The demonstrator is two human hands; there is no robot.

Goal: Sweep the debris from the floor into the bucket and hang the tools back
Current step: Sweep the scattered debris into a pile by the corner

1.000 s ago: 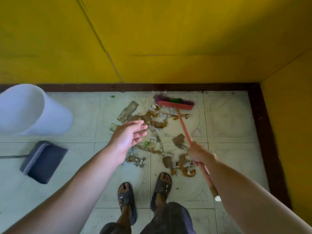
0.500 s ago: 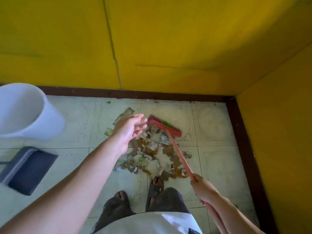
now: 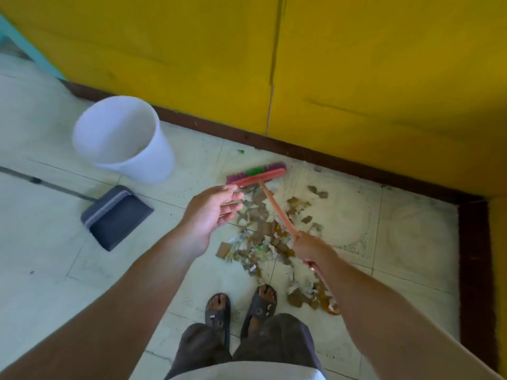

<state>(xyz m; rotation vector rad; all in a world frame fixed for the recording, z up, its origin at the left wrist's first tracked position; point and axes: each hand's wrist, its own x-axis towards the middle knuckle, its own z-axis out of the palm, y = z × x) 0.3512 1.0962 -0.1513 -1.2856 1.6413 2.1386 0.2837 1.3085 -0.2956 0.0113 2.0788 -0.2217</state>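
Note:
A red broom (image 3: 256, 176) with purple and green bristles rests its head on the tiled floor beyond a pile of debris (image 3: 270, 239), torn cardboard and paper scraps. My right hand (image 3: 311, 248) grips the broom's red handle partway down. Held in the air over the left side of the pile, my left hand (image 3: 211, 212) is empty, its fingers relaxed. A white bucket (image 3: 123, 141) stands at the left near the wall. In front of the bucket a dark grey dustpan (image 3: 116, 216) lies flat on the floor, its long handle running off to the left.
Yellow walls with a dark brown skirting (image 3: 301, 157) enclose the floor at the back and right, forming a corner at the right. My feet in dark sandals (image 3: 241, 308) stand just short of the pile. A small green scrap (image 3: 241, 151) lies near the skirting.
The view has swung left, so bucket and dustpan sit nearer the middle. The broom head has shifted to the pile's far left. My left hand stays raised and empty.

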